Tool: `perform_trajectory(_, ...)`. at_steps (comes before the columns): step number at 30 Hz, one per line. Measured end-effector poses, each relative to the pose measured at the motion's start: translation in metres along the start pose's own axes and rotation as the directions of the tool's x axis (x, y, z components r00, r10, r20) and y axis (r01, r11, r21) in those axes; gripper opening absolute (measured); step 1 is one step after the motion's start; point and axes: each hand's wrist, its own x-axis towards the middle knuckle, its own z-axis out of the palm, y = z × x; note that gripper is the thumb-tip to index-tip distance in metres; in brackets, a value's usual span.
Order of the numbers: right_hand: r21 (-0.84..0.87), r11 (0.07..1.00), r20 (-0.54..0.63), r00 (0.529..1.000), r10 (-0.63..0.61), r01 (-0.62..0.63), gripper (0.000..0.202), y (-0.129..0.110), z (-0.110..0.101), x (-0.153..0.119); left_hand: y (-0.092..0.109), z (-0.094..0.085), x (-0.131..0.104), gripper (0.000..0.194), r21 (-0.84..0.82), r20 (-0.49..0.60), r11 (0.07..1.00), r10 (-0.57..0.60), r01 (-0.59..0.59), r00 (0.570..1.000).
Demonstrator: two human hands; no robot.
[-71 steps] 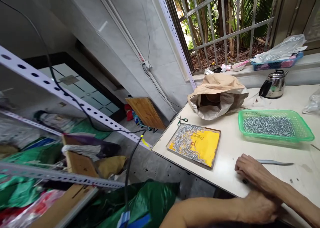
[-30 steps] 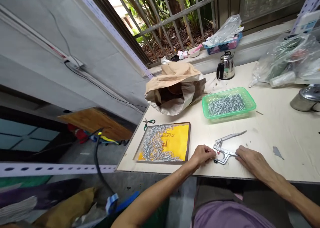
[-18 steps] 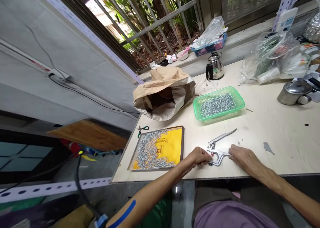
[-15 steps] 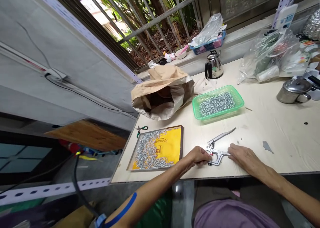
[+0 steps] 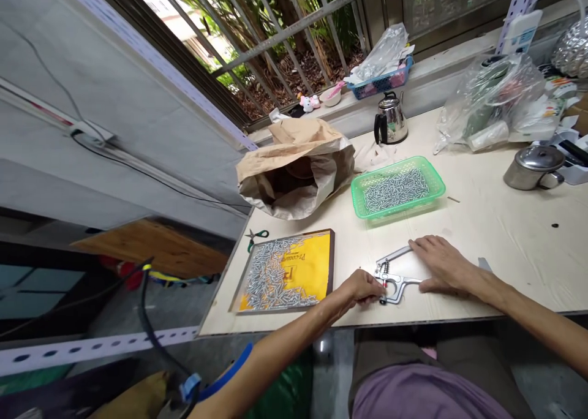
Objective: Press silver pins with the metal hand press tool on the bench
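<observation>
Silver hand pliers (image 5: 395,287) with a spring lie on the pale table near its front edge, their two handles spread apart. My left hand (image 5: 366,286) is closed at the head of the pliers, its fingertips pinching something too small to make out. My right hand (image 5: 443,264) spans the handles from the right, fingers on the upper handle and thumb by the lower one. To the left, a shallow tray (image 5: 331,266) with a yellow bottom holds many small metal pieces (image 5: 271,278). Behind the pliers, a green basket (image 5: 357,200) holds more such pieces (image 5: 395,191).
A brown paper bag (image 5: 257,174) stands open at the back left, with green-handled scissors (image 5: 261,234) in front. A kettle (image 5: 395,125), clear plastic bags (image 5: 493,100) and a metal pot (image 5: 531,169) are along the back and right. The table's front edge (image 5: 432,324) is close.
My right hand has moved up and spread, its fingers now reaching the upper handle. My left hand keeps its place at the pliers' head. The view has shifted slightly.
</observation>
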Motion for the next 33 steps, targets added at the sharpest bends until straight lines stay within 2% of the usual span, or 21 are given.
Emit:
perform_trajectory(3, -0.005, 1.000, -0.018, 1.000, 0.014, -0.014, 0.075, -0.006, -0.004, -0.001, 0.002, 0.001, -0.002, 0.028, 0.002, -0.002, 1.000, 0.000, 0.000, 1.000)
perform_trajectory(7, -0.059, 0.992, 0.015, 0.993, 0.114, -0.112, 0.065, -0.014, -0.008, -0.001, 0.000, 0.003, -0.006, 0.027, 0.039, -0.014, 0.999, -0.003, 0.004, 1.000)
perform_trajectory(9, -0.075, 0.989, 0.036, 0.991, 0.131, -0.128, 0.052, -0.017, -0.010, 0.000, -0.002, 0.006, -0.011, 0.030, 0.138, -0.077, 0.990, 0.020, -0.009, 0.997)
perform_trajectory(10, -0.077, 0.989, 0.043, 0.991, 0.130, -0.126, 0.045, -0.018, -0.010, 0.000, -0.004, 0.009, -0.014, 0.031, 0.220, -0.148, 0.975, 0.076, -0.042, 0.986)
perform_trajectory(11, -0.081, 0.989, 0.047, 0.991, 0.127, -0.123, 0.040, -0.019, -0.010, 0.000, -0.005, 0.012, -0.016, 0.030, 0.319, -0.230, 0.944, 0.168, -0.089, 0.959)
perform_trajectory(12, -0.087, 0.989, 0.047, 0.991, 0.126, -0.121, 0.036, -0.021, -0.010, 0.000, -0.005, 0.016, -0.018, 0.027, 0.426, -0.295, 0.893, 0.291, -0.147, 0.910)
perform_trajectory(14, -0.106, 0.988, 0.037, 0.992, 0.120, -0.116, 0.031, -0.023, -0.011, -0.001, -0.003, 0.025, -0.017, 0.019, 0.621, -0.308, 0.732, 0.556, -0.279, 0.772)
perform_trajectory(16, -0.121, 0.986, 0.029, 0.993, 0.118, -0.114, 0.031, -0.026, -0.011, -0.003, 0.002, 0.034, -0.010, 0.039, 0.744, -0.175, 0.529, 0.743, -0.408, 0.646)
perform_trajectory(18, -0.121, 0.986, 0.032, 0.992, 0.119, -0.114, 0.034, -0.026, -0.012, -0.005, 0.011, 0.039, 0.002, 0.061, 0.791, -0.024, 0.351, 0.836, -0.501, 0.548)
perform_trajectory(20, -0.104, 0.989, 0.061, 0.992, 0.111, -0.104, 0.046, -0.024, -0.013, -0.008, 0.020, 0.041, 0.014, 0.068, 0.795, 0.078, 0.251, 0.860, -0.552, 0.504)
perform_trajectory(22, -0.094, 0.991, 0.078, 0.991, 0.108, -0.100, 0.060, -0.020, -0.013, -0.012, 0.028, 0.039, 0.021, 0.067, 0.796, 0.138, 0.211, 0.849, -0.567, 0.510)
perform_trajectory(24, -0.102, 0.988, 0.055, 0.991, 0.120, -0.114, 0.066, -0.015, -0.012, -0.016, 0.033, 0.037, 0.022, 0.064, 0.816, 0.165, 0.194, 0.825, -0.545, 0.541)
perform_trajectory(27, -0.133, 0.984, -0.013, 0.993, 0.114, -0.114, 0.048, -0.010, -0.005, -0.019, 0.036, 0.038, 0.018, 0.054, 0.860, 0.153, 0.190, 0.789, -0.474, 0.595)
perform_trajectory(31, -0.158, 0.984, -0.042, 0.996, 0.075, -0.080, 0.012, -0.008, 0.007, -0.018, 0.038, 0.047, 0.016, 0.021, 0.894, 0.106, 0.206, 0.765, -0.398, 0.635)
perform_trajectory(33, -0.152, 0.986, -0.045, 0.997, 0.070, -0.076, 0.011, -0.008, 0.010, -0.018, 0.040, 0.049, 0.017, 0.012, 0.902, 0.087, 0.217, 0.754, -0.372, 0.651)
